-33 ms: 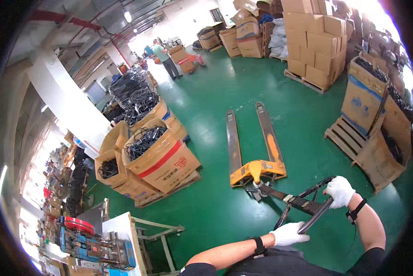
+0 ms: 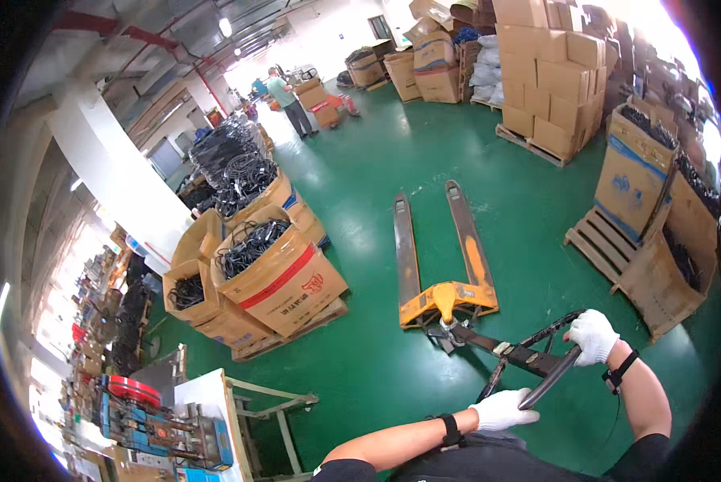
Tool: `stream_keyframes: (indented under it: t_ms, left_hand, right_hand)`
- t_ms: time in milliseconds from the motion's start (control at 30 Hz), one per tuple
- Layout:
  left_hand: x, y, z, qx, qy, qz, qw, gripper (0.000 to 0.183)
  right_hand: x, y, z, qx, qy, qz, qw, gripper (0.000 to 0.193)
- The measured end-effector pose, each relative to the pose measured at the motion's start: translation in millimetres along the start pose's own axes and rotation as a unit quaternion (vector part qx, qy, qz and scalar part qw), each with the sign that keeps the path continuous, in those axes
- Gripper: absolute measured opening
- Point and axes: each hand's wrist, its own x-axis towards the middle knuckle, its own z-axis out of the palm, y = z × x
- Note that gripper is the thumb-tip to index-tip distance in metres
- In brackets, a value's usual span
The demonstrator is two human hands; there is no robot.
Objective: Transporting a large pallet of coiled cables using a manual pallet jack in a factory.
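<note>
Indoors | green floor (image 2: 529, 185), cartons (image 2: 561, 84) | left hand (image 2: 503, 410), right hand (image 2: 593, 336) clamped on pallet truck handle (image 2: 551, 376)

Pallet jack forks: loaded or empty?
Empty: both forks lie bare, with green floor showing between them.

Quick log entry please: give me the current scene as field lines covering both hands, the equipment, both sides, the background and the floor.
Left hand: white glove, at the left end of the handle; grip unclear
Right hand: white glove, closed on the handle's right end
Equipment: yellow pallet jack, forks pointing away
Left side: open cartons holding black cables
Right side: stacked boxes on a pallet
Background: person in pale green top, standing
Floor: green, glossy
</note>
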Motion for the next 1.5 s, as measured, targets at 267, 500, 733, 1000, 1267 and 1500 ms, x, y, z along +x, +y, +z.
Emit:
stream_keyframes:
  t_ms: [267,500,733,1000,1267,1500]
  left_hand:
    - [-53,17,-64,0.032,0.065,0.008,0.997,0.061]
    - [-92,12,-90,0.184,0.371,0.01,0.91,0.039]
    - [-92,-11,-120,0.233,0.538,-0.01,0.81,0.025]
    - [-104,-47,-181,0.305,0.595,0.023,0.744,0.021]
    - [-126,-91,-266,0.323,0.61,0.12,0.714,0.039]
    - [-118,-130,-329,0.321,0.588,0.178,0.721,0.034]
  right_hand:
    - [39,-19,-25,0.012,0.131,0.033,0.991,0.03]
    - [112,-46,-69,-0.004,0.086,0.092,0.992,0.019]
    - [148,-52,-68,0.011,0.13,0.097,0.987,0.034]
    - [184,-74,-72,0.045,0.156,0.098,0.982,0.029]
    - [197,-131,-95,0.196,0.091,0.137,0.967,0.024]
    - [228,-181,-77,0.194,0.135,0.248,0.939,0.028]
